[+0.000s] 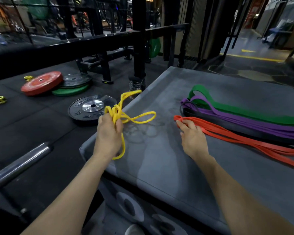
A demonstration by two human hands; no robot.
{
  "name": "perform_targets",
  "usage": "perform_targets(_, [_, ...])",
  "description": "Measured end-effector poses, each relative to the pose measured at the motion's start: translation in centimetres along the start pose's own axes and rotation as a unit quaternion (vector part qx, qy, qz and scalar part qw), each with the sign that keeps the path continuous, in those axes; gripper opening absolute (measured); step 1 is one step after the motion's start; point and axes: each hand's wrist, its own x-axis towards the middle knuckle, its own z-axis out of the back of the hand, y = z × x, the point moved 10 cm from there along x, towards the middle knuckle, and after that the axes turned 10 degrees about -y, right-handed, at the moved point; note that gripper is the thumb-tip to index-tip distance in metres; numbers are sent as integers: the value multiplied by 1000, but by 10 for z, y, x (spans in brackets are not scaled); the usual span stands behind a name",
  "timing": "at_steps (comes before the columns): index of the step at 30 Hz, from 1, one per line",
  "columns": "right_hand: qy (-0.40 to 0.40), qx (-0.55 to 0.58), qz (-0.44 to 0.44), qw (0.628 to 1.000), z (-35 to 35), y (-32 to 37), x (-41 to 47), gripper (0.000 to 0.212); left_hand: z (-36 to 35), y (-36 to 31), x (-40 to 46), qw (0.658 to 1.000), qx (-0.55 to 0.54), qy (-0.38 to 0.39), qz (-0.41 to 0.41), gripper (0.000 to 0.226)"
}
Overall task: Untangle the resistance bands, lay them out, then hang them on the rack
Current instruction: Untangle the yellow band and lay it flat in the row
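Left hand point(109, 131) around yellow band point(136, 118)

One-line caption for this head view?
Left hand grips tangled yellow band; right hand touches laid-out red band.

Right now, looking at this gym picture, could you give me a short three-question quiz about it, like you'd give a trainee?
1. True or false: the left hand grips the tangled yellow band.
2. Which band does the right hand touch? A) green band B) red band C) purple band
3. Fill in: the black band lies between the red band and the ______ band on the grey mat.

Key: 1 true; 2 B; 3 purple.
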Motion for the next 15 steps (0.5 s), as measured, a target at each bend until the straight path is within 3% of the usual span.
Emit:
perform_targets(4, [-27, -51, -7, 998, 16, 15, -1, 51, -13, -14, -12, 989, -35, 98, -104, 10])
perform_targets(6, [-39, 51, -7, 998, 28, 40, 2, 40, -20, -28, -23, 973, -77, 156, -150, 10])
perform_targets(7, [-30, 164, -36, 985, 33, 53, 2, 32, -21, -37, -29, 967, -87, 169, -167, 19])
perform_targets(8, [-5, 304, -89, 948, 37, 66, -2, 24, -21, -45, -34, 963, -91, 172, -188, 28])
perform_targets(9, [34, 439, -152, 885, 36, 79, -9, 23, -22, -53, -39, 958, -91, 178, -206, 31])
perform_targets(10, [77, 539, -212, 811, 30, 90, -18, 28, -25, -60, -45, 952, -88, 191, -220, 30])
perform_targets(11, [113, 591, -240, 762, 24, 98, -25, 31, -30, -65, -50, 947, -84, 211, -229, 28])
perform_targets(13, [151, 600, -236, 749, 23, 103, -36, 22, -39, -69, -60, 936, -80, 255, -230, 25])
perform_targets(15, [114, 589, -256, 758, 27, 84, -38, 13, -44, -65, -61, 940, -80, 277, -182, 11])
